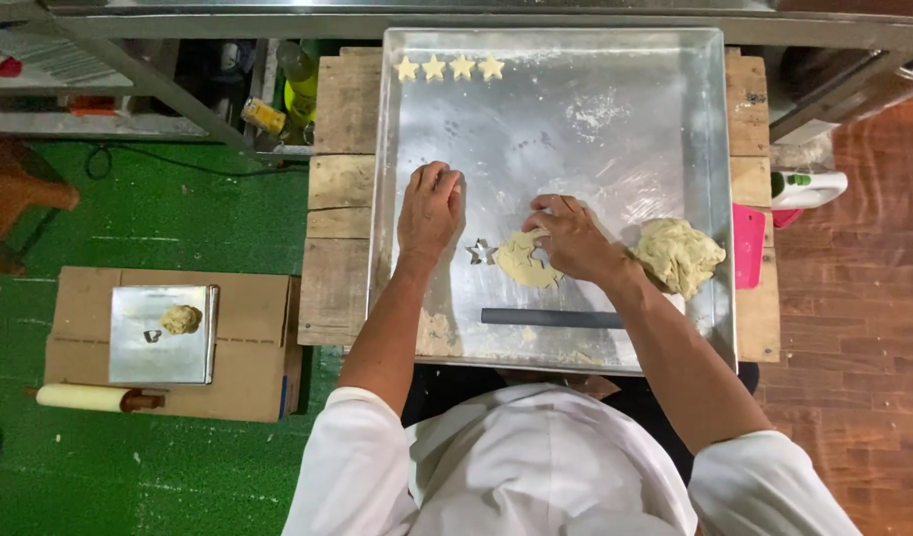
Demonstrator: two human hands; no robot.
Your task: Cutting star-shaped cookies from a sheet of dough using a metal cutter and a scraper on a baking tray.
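A large metal tray (695, 119) lies on a wooden table. My left hand (430, 206) rests flat on the tray, fingers together, holding nothing. Just right of it sits a small metal star cutter (478, 252). My right hand (572, 236) presses its fingertips on a flattened piece of dough (521, 263) with a star-shaped hole. A lump of dough (678, 255) sits to the right of that hand. A dark rod-like roller (553, 318) lies near the tray's front edge. Several star-shaped dough cut-outs (448, 67) line the tray's far left corner.
A pink scraper (748, 245) and a white bottle (807, 187) lie at the table's right edge. On the green floor to the left, a cardboard box (248, 347) carries a small tray (164, 335) with dough; a rolling pin (89, 398) lies beside it.
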